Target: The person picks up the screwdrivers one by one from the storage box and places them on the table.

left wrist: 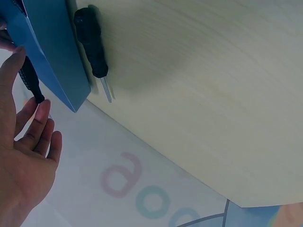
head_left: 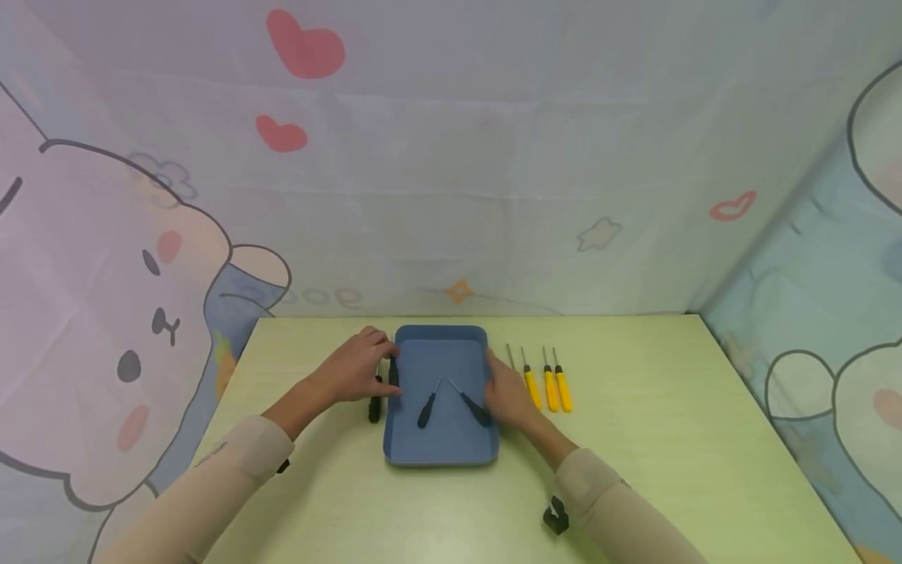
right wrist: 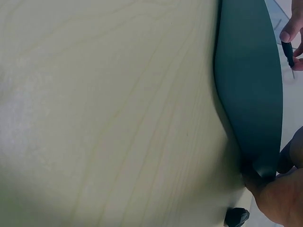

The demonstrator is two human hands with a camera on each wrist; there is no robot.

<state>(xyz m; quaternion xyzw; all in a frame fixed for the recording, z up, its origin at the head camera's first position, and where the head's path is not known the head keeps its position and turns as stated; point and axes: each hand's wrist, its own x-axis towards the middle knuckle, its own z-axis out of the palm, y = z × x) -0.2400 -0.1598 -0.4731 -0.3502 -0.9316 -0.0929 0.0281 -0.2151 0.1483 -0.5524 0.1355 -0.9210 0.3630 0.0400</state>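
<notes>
From where I stand, the person's left hand (head_left: 359,366) has its grip closed on a black-handled screwdriver (head_left: 394,374), thumb at one end of the handle and fingertips at the other. That screwdriver is held at the left rim of a blue tray (head_left: 451,359). The right hand (head_left: 509,395) grips the tray's right side – the wrist view there shows a finger against the outer wall.

Inside the tray lie two dark screwdrivers, a left one (head_left: 426,411) and a right one (head_left: 475,410), their tips slanting toward each other, handles apart and nearer the person. On the pale tabletop (head_left: 676,439), just outside the tray's left wall, lies a spare black screwdriver (left wrist: 92,42). To the right sit three yellow-handled screwdrivers (head_left: 550,392), tips pointing at the backdrop – and a fourth shaft (head_left: 510,356) shows beside them, its handle hidden behind the right hand.

Behind it all hangs a cartoon-print cloth (head_left: 451,157) with red hearts; light sleeves (head_left: 239,454) cover both forearms.
</notes>
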